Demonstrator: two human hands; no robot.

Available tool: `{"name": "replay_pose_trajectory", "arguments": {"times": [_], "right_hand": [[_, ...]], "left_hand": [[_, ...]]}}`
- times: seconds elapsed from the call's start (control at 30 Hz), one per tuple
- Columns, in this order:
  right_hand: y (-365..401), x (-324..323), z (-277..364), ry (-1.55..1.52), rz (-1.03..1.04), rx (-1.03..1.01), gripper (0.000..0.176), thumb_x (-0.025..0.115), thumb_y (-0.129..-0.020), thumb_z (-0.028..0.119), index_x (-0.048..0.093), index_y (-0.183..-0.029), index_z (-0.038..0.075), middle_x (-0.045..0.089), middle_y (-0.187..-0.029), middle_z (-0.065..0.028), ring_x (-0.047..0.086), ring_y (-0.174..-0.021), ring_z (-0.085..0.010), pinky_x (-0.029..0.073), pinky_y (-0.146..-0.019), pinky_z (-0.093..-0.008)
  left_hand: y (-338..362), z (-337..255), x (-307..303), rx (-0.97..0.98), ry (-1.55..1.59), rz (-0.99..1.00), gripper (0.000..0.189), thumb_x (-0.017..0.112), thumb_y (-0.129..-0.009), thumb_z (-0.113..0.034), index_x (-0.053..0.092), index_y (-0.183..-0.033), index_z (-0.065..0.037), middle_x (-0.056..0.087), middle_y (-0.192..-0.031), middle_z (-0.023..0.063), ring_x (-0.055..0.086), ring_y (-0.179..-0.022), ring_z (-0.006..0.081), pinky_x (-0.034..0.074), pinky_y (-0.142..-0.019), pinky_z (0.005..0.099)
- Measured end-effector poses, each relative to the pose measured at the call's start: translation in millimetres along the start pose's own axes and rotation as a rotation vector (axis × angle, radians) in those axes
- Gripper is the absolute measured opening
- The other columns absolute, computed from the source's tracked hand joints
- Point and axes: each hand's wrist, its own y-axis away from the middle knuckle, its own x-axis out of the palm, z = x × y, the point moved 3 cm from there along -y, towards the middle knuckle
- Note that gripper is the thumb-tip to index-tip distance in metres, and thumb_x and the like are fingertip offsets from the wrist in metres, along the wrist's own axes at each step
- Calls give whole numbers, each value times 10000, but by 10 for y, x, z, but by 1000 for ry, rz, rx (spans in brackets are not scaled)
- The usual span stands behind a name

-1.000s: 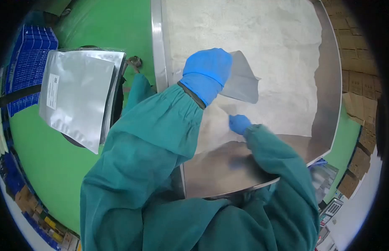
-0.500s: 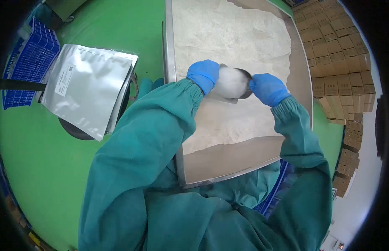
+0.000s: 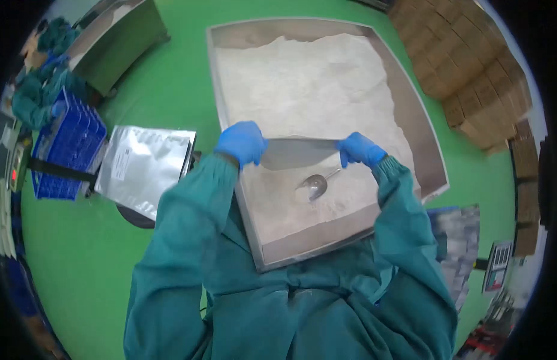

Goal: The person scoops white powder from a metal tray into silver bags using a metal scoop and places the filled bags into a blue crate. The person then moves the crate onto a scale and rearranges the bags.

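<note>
My left hand (image 3: pixel 243 143), in a blue glove, is closed on one end of the top edge of a silver-grey bag (image 3: pixel 299 155). The other end is gripped by my right hand (image 3: pixel 359 149), also blue-gloved. The edge runs nearly straight between my hands, over the white powder (image 3: pixel 308 78) in a large metal tub (image 3: pixel 350 231). A metal scoop (image 3: pixel 316 186) lies on the powder just nearer to me than the bag, its handle pointing up and right. What the bag holds is hidden.
Silver foil bags (image 3: pixel 146 162) lie stacked on a stand left of the tub. Beyond are a blue basket (image 3: pixel 74 150), a co-worker in a green sleeve (image 3: pixel 35 99) and another metal tub (image 3: pixel 125 45). Cardboard boxes (image 3: pixel 464 60) stand at the right, near a scale display (image 3: pixel 499 264).
My hands have moved apart and slightly down in view, drawing the bag's edge straight. The rounded white shape between them is gone. The scoop now shows on the powder. The view has shifted.
</note>
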Motion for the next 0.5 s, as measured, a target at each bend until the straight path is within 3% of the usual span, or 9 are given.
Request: {"name": "replay_pose_trajectory", "arguments": {"times": [0.1, 0.2, 0.27, 0.3, 0.33, 0.4, 0.43, 0.47, 0.5], "right_hand": [[1014, -44, 0, 364, -37, -42, 316, 468, -680, 277, 620, -482, 84, 577, -532, -127, 551, -558, -299, 451, -584, -364], [1629, 86, -455, 361, -25, -163, 300, 477, -651, 269, 617, -453, 93, 573, -500, -95, 555, -553, -293, 452, -577, -348], [2029, 129, -521, 616, -60, -497, 328, 472, -671, 268, 611, -434, 89, 568, -474, -61, 563, -553, -268, 457, -589, -320], [2164, 30, -597, 338, -7, -219, 345, 462, -707, 273, 622, -471, 80, 582, -497, -54, 571, -555, -248, 463, -593, -315], [2356, -61, -517, 233, -51, -197, 368, 453, -728, 283, 617, -475, 71, 584, -500, -58, 572, -552, -238, 464, -594, -318], [2691, -278, -492, 99, -261, -238, 373, 453, -819, 314, 600, -570, 78, 561, -496, -77, 525, -484, -283, 436, -532, -350], [2778, -373, -540, 225, -549, -439, 392, 477, -816, 386, 611, -625, 71, 559, -527, -86, 528, -519, -293, 435, -548, -365], [3270, -564, -91, 261, -605, -208, 335, 524, -800, 379, 627, -728, 69, 588, -636, -106, 553, -614, -302, 438, -585, -379], [3573, -660, 75, 177, -840, -593, 290, 573, -776, 352, 630, -791, 69, 599, -720, -125, 561, -690, -305, 438, -617, -382]], "left_hand": [[721, -677, 233, 20, -50, -465, 274, 509, -728, -275, 646, -583, -87, 600, -569, 91, 597, -585, 267, 480, -590, 378], [1344, -1215, 644, 71, -68, -418, 306, 499, -735, -289, 634, -556, -80, 585, -534, 88, 590, -578, 273, 475, -585, 384], [1584, -1491, 787, 43, 190, 19, 280, 513, -739, -287, 650, -713, -44, 610, -764, 167, 579, -721, 333, 464, -664, 441], [1621, -1520, 817, 167, 308, -28, 298, 540, -731, -305, 645, -704, -27, 618, -705, 151, 591, -616, 278, 477, -585, 384], [1669, -1575, 634, 84, 474, 69, 306, 555, -731, -311, 638, -685, -20, 605, -646, 129, 572, -551, 233, 460, -526, 349], [1749, -1785, 57, -21, 691, 171, 335, 593, -735, -330, 622, -637, -11, 550, -515, 57, 493, -420, 116, 381, -392, 263], [1626, -1754, -144, 99, 640, 29, 339, 582, -760, -311, 617, -624, -2, 545, -502, 55, 484, -413, 111, 366, -380, 266], [1630, -1948, -460, 256, 788, -168, 332, 567, -777, -269, 607, -597, 6, 544, -483, 69, 470, -389, 106, 354, -367, 251], [1325, -1902, -660, 309, 711, -149, 330, 557, -785, -240, 598, -582, 16, 540, -468, 71, 449, -367, 99, 343, -360, 235]]}}
